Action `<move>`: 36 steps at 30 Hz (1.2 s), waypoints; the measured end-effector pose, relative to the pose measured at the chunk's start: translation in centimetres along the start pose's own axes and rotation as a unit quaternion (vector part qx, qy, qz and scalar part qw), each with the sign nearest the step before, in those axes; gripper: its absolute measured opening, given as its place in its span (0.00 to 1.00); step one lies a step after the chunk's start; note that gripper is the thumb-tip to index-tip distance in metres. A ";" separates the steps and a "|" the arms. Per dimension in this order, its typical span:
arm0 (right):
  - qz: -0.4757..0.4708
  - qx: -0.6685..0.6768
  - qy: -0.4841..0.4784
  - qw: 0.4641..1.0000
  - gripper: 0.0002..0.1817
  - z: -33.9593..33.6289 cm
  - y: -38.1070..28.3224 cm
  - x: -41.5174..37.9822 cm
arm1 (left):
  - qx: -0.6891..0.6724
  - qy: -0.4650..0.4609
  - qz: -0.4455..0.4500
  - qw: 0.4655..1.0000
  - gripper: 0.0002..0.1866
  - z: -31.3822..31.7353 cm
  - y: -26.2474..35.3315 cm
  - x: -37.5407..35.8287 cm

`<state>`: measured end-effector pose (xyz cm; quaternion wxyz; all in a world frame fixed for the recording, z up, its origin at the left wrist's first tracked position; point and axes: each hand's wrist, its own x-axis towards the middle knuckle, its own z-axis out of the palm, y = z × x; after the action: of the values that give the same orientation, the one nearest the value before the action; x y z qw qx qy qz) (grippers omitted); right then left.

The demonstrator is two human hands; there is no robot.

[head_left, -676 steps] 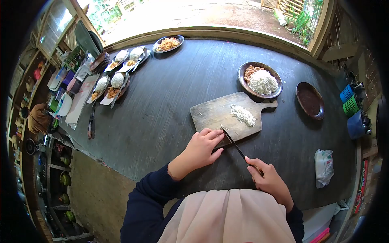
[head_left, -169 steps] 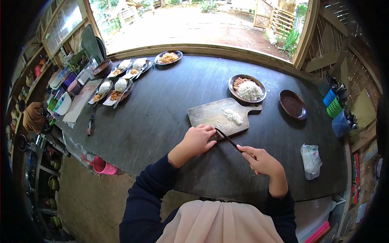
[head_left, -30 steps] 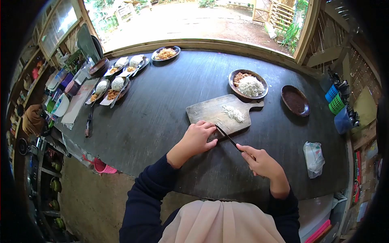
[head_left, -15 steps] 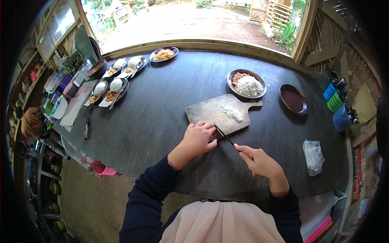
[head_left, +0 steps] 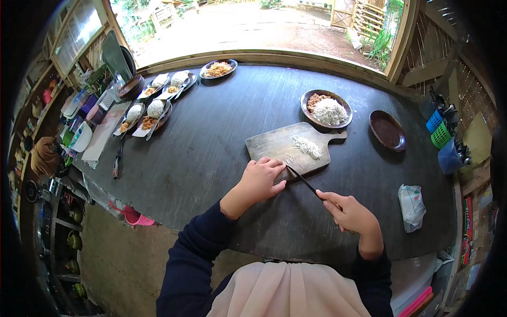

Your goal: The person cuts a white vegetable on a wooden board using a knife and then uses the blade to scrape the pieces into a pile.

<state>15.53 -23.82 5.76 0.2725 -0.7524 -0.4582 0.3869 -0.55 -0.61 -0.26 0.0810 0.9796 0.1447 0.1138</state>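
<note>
My right hand (head_left: 349,212) is wrapped round the handle of a knife (head_left: 302,179) with a dark blade. The blade's tip end lies at the fingertips of my left hand (head_left: 262,178), over the near edge of a wooden cutting board (head_left: 272,138). My left hand's fingers are bent and pressed together on the board; whatever they hold is hidden beneath them. Thin white shreds (head_left: 308,148) lie heaped on the board, with a few loose pieces close to the knife. Behind the board, a brown plate (head_left: 348,117) carries more white shreds (head_left: 329,111) and a reddish-brown chopped food (head_left: 317,100).
A brown oval dish (head_left: 387,130) and a white plastic-wrapped packet (head_left: 411,207) lie at the right. Several plates with rice mounds (head_left: 156,109) stand far left, near another knife (head_left: 117,166). A plate of orange-brown food (head_left: 217,69) is at the back. Utensil baskets (head_left: 440,134) line the right wall.
The whole view has shifted slightly, so the table things appear a little further right. The knife has drawn slightly back towards me, and both hands stay at the board's near edge.
</note>
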 end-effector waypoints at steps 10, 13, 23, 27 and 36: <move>-0.022 0.019 0.029 0.999 0.21 0.5 0.4 0.9 | -0.047 0.014 0.016 0.999 0.24 0.1 -0.4 0.0; -0.028 0.020 0.021 0.999 0.20 0.6 0.3 0.9 | -0.038 0.018 0.016 0.999 0.25 0.1 -0.4 -0.1; 0.003 0.045 -0.004 0.999 0.21 0.6 0.4 1.1 | -0.028 0.012 0.016 0.999 0.25 0.2 -0.3 0.0; -0.002 0.054 -0.003 0.999 0.21 0.8 0.5 1.3 | -0.023 -0.002 0.006 1.000 0.25 -0.1 -0.1 -0.1; 0.000 0.059 0.010 0.998 0.21 1.1 0.0 1.3 | -0.028 0.008 0.013 1.000 0.25 0.1 -0.2 -0.1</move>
<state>14.97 -22.64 4.69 0.3210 -0.7389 -0.4320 0.4055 -0.66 -0.46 -0.43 0.1052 0.9778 0.1295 0.1269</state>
